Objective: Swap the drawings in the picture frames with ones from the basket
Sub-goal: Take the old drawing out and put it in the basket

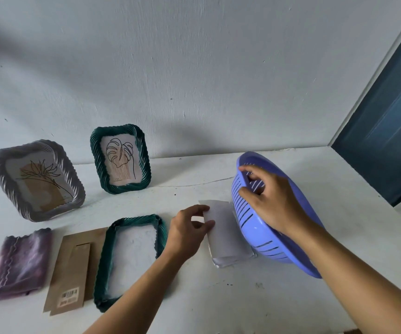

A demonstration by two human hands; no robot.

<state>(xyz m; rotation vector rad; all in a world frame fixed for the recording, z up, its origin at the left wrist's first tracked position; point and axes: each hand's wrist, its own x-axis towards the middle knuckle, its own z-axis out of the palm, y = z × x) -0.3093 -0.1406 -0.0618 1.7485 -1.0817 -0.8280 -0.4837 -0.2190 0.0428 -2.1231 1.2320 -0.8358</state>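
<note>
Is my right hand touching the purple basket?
Touching. Head view shows the right hand gripping the purple basket, fingers curled over its rim.

Purple slotted basket point(255, 227), two ridged dark-green frames point(120, 157), a grey ridged frame point(35, 179), brown backing board point(72, 268).

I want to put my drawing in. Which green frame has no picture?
The flat green frame beside the left hand: bare table shows through it. The standing green frame holds a leaf drawing.
</note>
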